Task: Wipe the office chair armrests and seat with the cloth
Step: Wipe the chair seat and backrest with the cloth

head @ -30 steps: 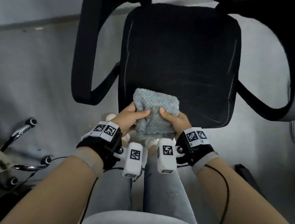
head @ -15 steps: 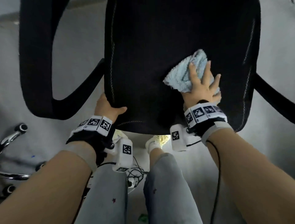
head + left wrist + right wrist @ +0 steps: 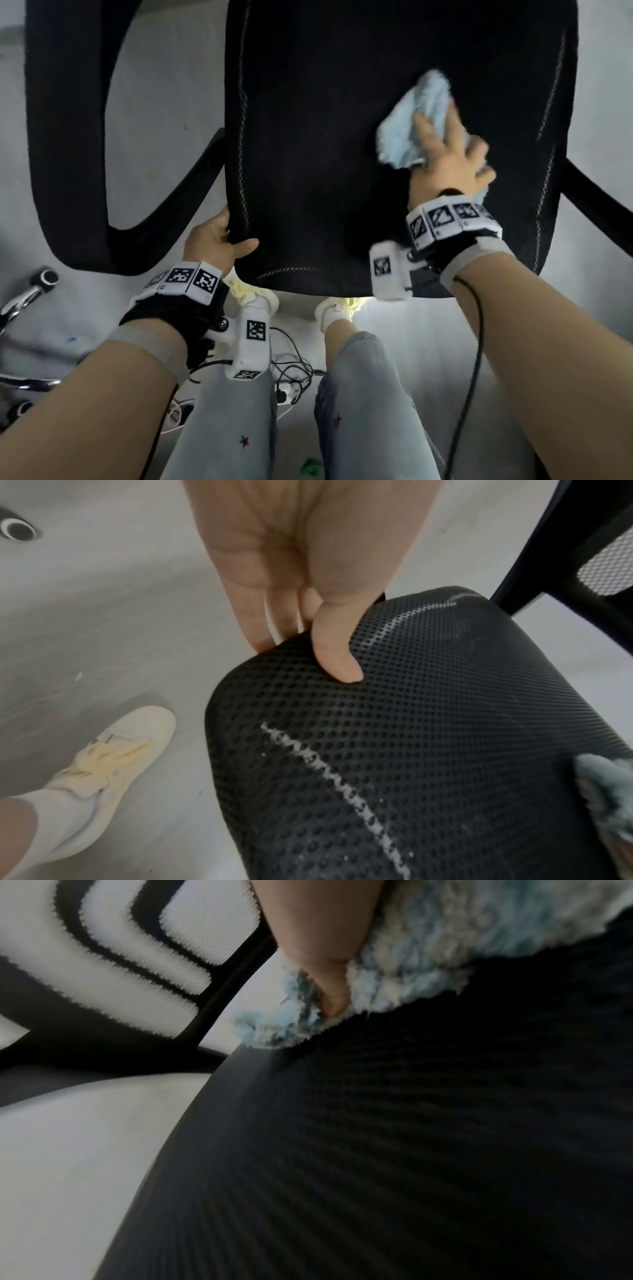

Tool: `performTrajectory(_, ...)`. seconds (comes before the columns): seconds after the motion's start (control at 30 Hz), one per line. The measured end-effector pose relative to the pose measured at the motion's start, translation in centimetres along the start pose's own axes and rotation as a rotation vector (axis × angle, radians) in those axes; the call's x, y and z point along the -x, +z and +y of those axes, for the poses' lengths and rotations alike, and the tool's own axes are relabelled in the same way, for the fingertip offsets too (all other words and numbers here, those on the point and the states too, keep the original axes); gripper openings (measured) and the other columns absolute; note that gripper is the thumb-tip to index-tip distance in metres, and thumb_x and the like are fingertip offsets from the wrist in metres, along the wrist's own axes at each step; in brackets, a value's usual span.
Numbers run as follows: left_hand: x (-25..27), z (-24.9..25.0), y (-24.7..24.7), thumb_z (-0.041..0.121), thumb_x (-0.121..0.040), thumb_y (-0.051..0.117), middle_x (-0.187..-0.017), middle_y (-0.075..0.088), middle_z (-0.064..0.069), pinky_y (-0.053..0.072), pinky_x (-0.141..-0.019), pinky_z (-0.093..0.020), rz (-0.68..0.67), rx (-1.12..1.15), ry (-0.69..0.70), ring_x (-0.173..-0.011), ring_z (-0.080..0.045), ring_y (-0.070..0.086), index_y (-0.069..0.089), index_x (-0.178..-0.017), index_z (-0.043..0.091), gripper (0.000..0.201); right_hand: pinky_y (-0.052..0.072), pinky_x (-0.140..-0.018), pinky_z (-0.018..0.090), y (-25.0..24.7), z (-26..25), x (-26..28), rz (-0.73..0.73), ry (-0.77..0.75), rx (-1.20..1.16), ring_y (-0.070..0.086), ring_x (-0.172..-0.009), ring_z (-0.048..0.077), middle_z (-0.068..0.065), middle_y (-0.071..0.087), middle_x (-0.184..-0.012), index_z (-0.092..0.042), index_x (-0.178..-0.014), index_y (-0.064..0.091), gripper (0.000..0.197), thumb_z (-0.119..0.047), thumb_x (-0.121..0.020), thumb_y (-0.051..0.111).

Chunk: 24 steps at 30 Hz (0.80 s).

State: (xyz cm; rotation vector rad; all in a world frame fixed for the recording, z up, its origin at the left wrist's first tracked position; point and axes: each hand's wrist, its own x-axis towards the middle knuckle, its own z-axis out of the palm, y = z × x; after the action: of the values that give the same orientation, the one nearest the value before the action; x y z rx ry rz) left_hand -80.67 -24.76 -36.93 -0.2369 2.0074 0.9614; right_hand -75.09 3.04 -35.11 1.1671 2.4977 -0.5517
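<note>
The black mesh chair seat point(image 3: 308, 154) fills the middle of the head view. Its left armrest point(image 3: 65, 137) loops at the left, and the right armrest point(image 3: 596, 205) runs off the right edge. A fluffy light-blue cloth point(image 3: 411, 126) lies on the seat's right half. My right hand point(image 3: 445, 154) presses it down with spread fingers; in the right wrist view one finger point(image 3: 322, 961) sinks into the cloth point(image 3: 445, 947). My left hand point(image 3: 236, 236) grips the seat's front left corner. The thumb point(image 3: 337, 653) lies on top of the seat point(image 3: 394, 750), the fingers under it.
Another chair's chrome base with castors point(image 3: 44, 277) stands on the grey floor at the left. Cables and a power strip point(image 3: 287, 377) lie between my legs. My pale shoes point(image 3: 257, 298) sit under the seat's front edge. The mesh backrest point(image 3: 137, 961) rises behind the seat.
A second ago both hands held the cloth at the seat's front. The left hand has since taken the seat corner; the right hand now pushes the cloth farther back on the seat.
</note>
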Motion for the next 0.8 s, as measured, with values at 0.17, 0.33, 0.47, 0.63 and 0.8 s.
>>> performTrajectory(0.17, 0.1, -0.4, -0.3, -0.003, -0.078, 0.063, -0.113, 0.062, 0.007, 0.044, -0.093, -0.021, -0.042, 0.046, 0.013, -0.102, -0.006, 0.059, 0.046, -0.133, 0.026, 0.064, 0.019, -0.107, 0.053, 3.7, -6.6, 5.1, -0.219, -0.182, 0.159, 0.016, -0.136, 0.031, -0.007, 0.009, -0.155, -0.038, -0.145, 0.009, 0.074, -0.008, -0.086, 0.043)
performTrajectory(0.33, 0.1, -0.7, -0.9, -0.005, -0.083, 0.050, -0.103, 0.063, -0.009, 0.043, -0.078, -0.026, -0.006, -0.167, -0.058, -0.091, -0.018, 0.057, 0.056, -0.118, 0.010, 0.039, 0.011, -0.107, 0.053, 7.1, -7.2, 10.9, -0.508, -0.853, 0.360, 0.007, -0.136, 0.028, -0.011, -0.007, -0.157, -0.039, -0.142, 0.021, 0.056, -0.021, -0.092, 0.040)
performTrajectory(0.47, 0.4, -0.6, -0.8, -0.002, -0.082, 0.058, -0.102, 0.061, -0.003, 0.045, -0.072, -0.012, -0.035, -0.101, 0.005, -0.100, -0.018, 0.059, 0.055, -0.120, 0.006, 0.038, 0.023, -0.096, 0.047, 5.9, -8.7, 7.2, -0.271, -0.946, 0.456, 0.026, -0.122, 0.028, 0.001, 0.036, -0.148, -0.048, -0.130, 0.042, 0.054, -0.036, -0.085, 0.015)
performTrajectory(0.63, 0.1, -0.2, -1.3, -0.012, -0.082, 0.053, -0.118, 0.048, 0.010, 0.037, -0.076, 0.005, -0.111, 0.082, 0.005, -0.115, -0.005, 0.046, 0.031, -0.141, 0.019, 0.071, 0.023, -0.103, 0.051, 4.9, -11.9, 2.6, -0.159, -0.668, 0.406, 0.027, -0.128, 0.032, 0.006, 0.020, -0.149, -0.050, -0.138, 0.021, 0.064, -0.019, -0.088, 0.043)
performTrajectory(0.8, -0.3, 0.2, -1.7, -0.012, -0.083, 0.050, -0.098, 0.054, -0.001, 0.034, -0.055, 0.007, -0.067, -0.058, 0.041, -0.080, -0.005, 0.049, 0.051, -0.122, -0.003, 0.040, 0.020, -0.100, 0.053, 6.0, -9.9, 8.3, -0.333, -0.830, 0.466, 0.022, -0.126, 0.033, 0.007, 0.017, -0.145, -0.044, -0.139, 0.025, 0.060, -0.021, -0.084, 0.032)
